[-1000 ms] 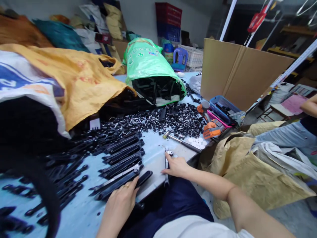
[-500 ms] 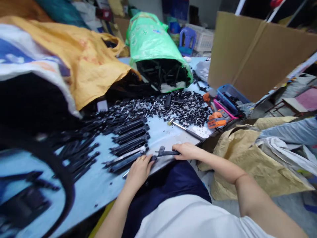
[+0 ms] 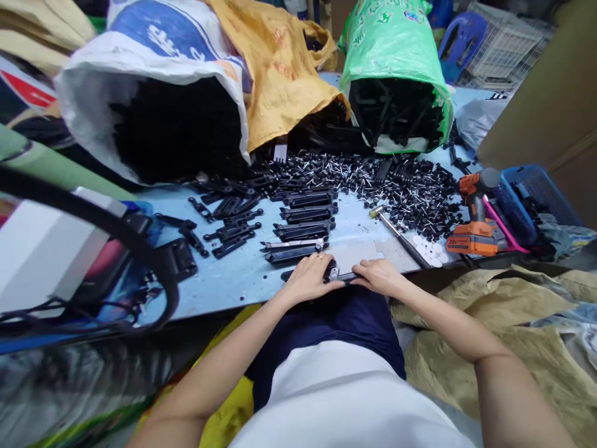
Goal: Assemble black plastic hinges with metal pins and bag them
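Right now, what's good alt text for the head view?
The left hand and right hand hold a dark part at the near edge of a blue table. Beyond lie a hammer, small black pieces and an open green sack.

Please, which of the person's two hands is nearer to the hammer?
The right. The right hand is at the table's near edge, just left of the hammer's handle, not touching it; the left hand is farther left.

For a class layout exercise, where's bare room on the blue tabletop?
Nearly bare between the row of long black parts and the yellow-headed hammer, and between the left hand and a boxy black part. Crowded behind, under heaped black, silver-shanked pins.
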Demonstrator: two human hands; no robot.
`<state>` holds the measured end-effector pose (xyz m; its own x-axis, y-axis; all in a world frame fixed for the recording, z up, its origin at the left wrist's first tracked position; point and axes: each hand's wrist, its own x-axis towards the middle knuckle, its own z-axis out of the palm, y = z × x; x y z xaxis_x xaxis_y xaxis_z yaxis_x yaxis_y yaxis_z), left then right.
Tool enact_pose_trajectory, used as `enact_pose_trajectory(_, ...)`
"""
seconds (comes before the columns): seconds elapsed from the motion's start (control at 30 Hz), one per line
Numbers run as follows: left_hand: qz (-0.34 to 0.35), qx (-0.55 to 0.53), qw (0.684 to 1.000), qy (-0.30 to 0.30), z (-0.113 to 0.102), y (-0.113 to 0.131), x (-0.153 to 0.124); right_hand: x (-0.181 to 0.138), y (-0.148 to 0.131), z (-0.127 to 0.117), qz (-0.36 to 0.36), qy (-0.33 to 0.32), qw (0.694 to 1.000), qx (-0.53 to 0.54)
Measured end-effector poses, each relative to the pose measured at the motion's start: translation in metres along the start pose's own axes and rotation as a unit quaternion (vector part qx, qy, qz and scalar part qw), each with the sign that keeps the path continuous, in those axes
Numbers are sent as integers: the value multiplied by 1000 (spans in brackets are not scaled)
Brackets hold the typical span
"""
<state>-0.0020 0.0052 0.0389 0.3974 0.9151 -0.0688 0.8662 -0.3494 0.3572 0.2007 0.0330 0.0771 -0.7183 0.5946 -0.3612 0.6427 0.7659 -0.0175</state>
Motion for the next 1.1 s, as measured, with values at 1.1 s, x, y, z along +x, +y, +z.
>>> enact_pose_trajectory(1.1, -105, 59, 992, 21, -19, 36, 204, -19, 69, 35, 84, 242, 966, 30)
